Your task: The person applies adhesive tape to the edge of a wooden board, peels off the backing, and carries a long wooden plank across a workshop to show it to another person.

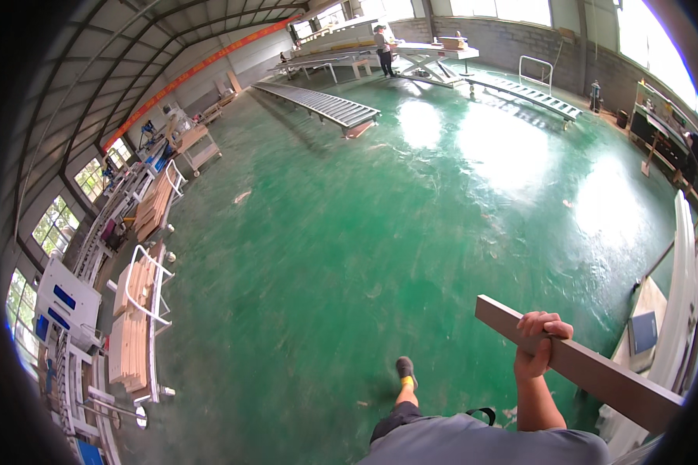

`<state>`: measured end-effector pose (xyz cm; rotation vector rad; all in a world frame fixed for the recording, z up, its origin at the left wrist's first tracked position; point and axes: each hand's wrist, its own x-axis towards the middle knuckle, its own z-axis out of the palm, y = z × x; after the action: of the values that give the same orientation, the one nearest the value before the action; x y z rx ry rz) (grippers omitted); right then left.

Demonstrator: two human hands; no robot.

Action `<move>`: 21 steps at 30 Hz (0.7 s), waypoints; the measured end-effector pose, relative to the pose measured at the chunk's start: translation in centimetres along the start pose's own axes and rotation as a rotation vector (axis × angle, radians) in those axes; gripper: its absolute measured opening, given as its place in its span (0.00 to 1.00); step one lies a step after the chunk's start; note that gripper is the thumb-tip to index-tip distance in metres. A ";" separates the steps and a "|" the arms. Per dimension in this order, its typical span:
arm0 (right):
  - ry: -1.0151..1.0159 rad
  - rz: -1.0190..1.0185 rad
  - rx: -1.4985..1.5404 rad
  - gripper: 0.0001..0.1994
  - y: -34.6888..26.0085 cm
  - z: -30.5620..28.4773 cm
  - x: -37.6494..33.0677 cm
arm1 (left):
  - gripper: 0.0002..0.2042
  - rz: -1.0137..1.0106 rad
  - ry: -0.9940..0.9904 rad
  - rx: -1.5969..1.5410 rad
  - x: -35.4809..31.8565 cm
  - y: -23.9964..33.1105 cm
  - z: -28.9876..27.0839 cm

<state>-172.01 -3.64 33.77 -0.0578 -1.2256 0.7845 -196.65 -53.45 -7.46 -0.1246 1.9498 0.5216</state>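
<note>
My right hand [540, 339] is closed around a long, flat, grey-brown board [609, 380], with the fingers curled over its top edge and the thumb side below. The board slants from its squared end [488, 310] down to the lower right, where it runs toward the rim of the picture. My right forearm [537, 403] comes up from below. My left hand and arm are out of view. One of my feet [406, 368], in a dark shoe and yellow sock, shows on the green floor [310, 294].
Carts stacked with wooden boards [136, 325] line the left side beside machines [68, 298]. A roller conveyor [322, 105] lies ahead; another [523, 94] is farther right. A person [383, 50] stands at a far lift table [438, 53]. At right are a workbench [659, 124] and white panels [678, 287].
</note>
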 end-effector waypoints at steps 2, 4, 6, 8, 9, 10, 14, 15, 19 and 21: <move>0.014 -0.016 -0.037 0.13 5.9 0.9 3.0 | 0.18 -0.033 -0.022 0.015 3.0 7.0 -2.4; 0.030 -0.041 -0.069 0.14 11.6 1.6 6.6 | 0.18 -0.038 -0.055 0.030 7.1 15.3 -3.9; 0.058 -0.056 -0.102 0.14 16.4 2.9 9.3 | 0.17 -0.049 -0.081 0.019 10.3 22.4 -7.4; 0.068 -0.084 -0.141 0.13 21.7 2.8 12.8 | 0.17 -0.013 -0.200 -0.093 14.7 29.9 -11.6; 0.078 -0.090 -0.170 0.13 24.2 2.6 14.4 | 0.17 0.045 -0.293 -0.180 17.1 34.7 -13.5; 0.099 -0.088 -0.196 0.13 26.4 2.6 15.7 | 0.17 0.078 -0.317 -0.184 19.8 40.4 -14.7; 0.161 -0.102 -0.263 0.12 36.9 1.1 19.8 | 0.18 0.482 0.022 0.385 26.8 77.8 -14.7; 0.172 -0.096 -0.260 0.12 39.9 1.0 21.0 | 0.19 0.644 0.027 0.304 27.0 84.9 -15.7; 0.122 -0.146 -0.289 0.12 53.0 -1.0 27.9 | 0.22 0.786 0.091 0.194 25.3 106.4 -7.7; 0.095 -0.184 -0.287 0.11 59.0 -1.8 32.3 | 0.23 0.698 0.097 0.284 25.4 112.6 -3.6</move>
<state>-196.55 59.02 33.42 -0.2110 -1.2267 0.4376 -246.39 49.98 5.16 0.7457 2.1172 0.6820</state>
